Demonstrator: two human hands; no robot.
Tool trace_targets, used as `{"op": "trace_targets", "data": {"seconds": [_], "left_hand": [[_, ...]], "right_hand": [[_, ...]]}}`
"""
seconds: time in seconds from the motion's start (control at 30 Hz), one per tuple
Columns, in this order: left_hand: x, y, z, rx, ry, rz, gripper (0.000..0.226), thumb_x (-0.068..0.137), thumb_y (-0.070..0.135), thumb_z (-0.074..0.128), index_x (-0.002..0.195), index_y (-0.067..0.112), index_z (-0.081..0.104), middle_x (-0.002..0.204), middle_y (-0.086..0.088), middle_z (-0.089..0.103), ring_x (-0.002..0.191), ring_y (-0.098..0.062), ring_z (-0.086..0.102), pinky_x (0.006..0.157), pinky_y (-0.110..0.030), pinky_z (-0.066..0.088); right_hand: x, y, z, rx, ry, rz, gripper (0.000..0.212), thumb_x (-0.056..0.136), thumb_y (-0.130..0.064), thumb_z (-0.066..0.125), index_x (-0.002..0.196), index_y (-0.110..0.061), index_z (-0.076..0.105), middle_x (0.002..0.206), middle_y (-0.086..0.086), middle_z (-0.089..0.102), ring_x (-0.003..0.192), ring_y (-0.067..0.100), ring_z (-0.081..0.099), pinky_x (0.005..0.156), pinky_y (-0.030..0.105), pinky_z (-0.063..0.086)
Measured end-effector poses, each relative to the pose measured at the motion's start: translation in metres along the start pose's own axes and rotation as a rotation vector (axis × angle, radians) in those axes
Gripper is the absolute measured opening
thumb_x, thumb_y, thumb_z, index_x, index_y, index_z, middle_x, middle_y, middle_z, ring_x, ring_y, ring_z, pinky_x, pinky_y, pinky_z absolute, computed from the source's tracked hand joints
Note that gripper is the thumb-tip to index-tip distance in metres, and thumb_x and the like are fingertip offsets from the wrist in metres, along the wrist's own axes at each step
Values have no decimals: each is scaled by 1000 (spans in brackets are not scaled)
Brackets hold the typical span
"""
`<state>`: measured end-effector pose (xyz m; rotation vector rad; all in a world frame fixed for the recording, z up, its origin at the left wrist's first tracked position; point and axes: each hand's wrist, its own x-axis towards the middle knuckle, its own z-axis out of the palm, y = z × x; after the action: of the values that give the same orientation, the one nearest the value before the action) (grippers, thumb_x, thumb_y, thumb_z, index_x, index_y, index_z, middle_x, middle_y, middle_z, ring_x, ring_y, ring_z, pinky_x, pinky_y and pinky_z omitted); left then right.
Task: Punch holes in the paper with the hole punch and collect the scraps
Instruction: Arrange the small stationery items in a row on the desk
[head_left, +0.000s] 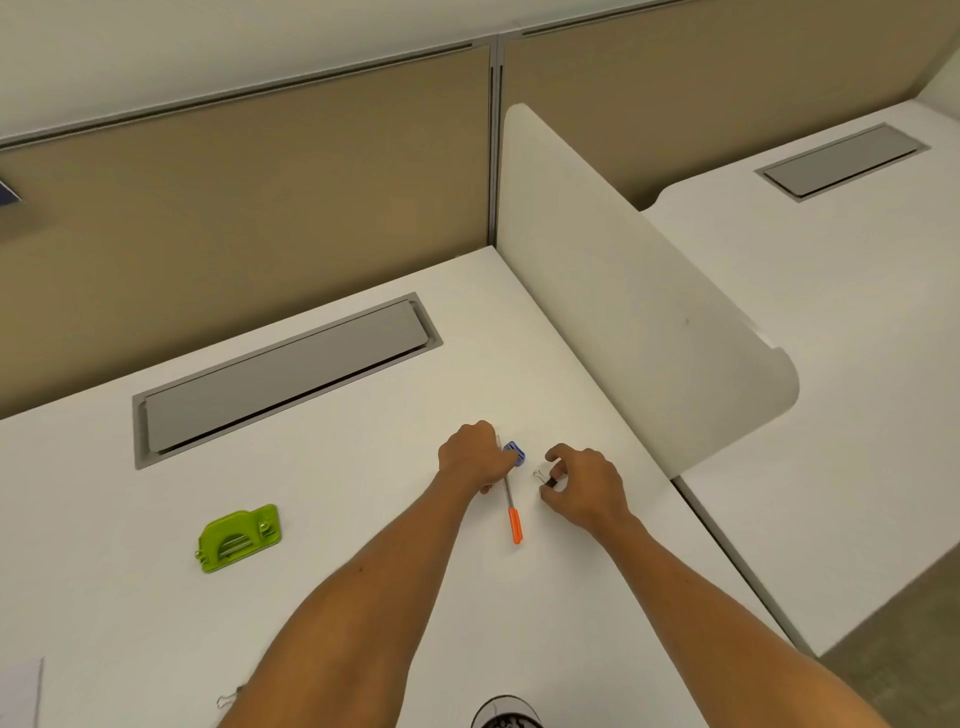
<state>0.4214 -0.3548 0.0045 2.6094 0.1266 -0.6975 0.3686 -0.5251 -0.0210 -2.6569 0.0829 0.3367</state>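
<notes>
Fingers (557, 470) pinching black binder clip (548, 481), no legible writing

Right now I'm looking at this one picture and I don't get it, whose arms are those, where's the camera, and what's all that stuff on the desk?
There is no machine here. A person wears a camera on the head, so you look forward and down along their own two bare arms onto a white desk.

The left hand has its fingers curled at a small blue object, right where the top of a pen with an orange cap lies. The right hand pinches a small black binder clip.

Away from both hands, to the left, sits a green hole punch. At the bottom left corner you can see the edge of a sheet of paper and another binder clip. A grey flap is set into the desk, and a white divider stands on the right.
</notes>
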Motion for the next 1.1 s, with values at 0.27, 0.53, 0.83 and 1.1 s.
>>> {"op": "trace_targets", "data": {"seconds": [0.27,0.53,0.83,1.1], "left_hand": [[9,7,10,92,11,-10,26,83,38,63,84,16,50,77,-1,60,72,-23,61,61,-27,40],[7,-5,11,128,101,13,27,83,40,63,87,16,50,89,-2,60,80,-24,58,67,-30,41],[-20,-38,-10,149,179,52,25,82,38,59,88,13,60,93,-6,68,81,-27,63,66,-31,45],[-60,-86,-29,132,220,36,30,87,41,58,99,13,63,102,-6,67,94,-28,64,77,-34,49]], "right_hand": [[7,0,7,8,5,-2,42,80,-34,69,120,-25,62,100,-9,73,100,16,61,79,32,51],[2,2,7,9,21,-18,45,78,-39,69,120,-24,61,106,-9,70,105,18,60,84,34,50],[-5,-20,-4,-16,93,-50,45,79,-40,70,118,-20,63,113,-3,68,106,22,60,84,36,50],[-21,-68,3,8,101,-136,38,75,-40,73,107,-19,65,99,-4,67,97,24,61,79,36,50]]}}
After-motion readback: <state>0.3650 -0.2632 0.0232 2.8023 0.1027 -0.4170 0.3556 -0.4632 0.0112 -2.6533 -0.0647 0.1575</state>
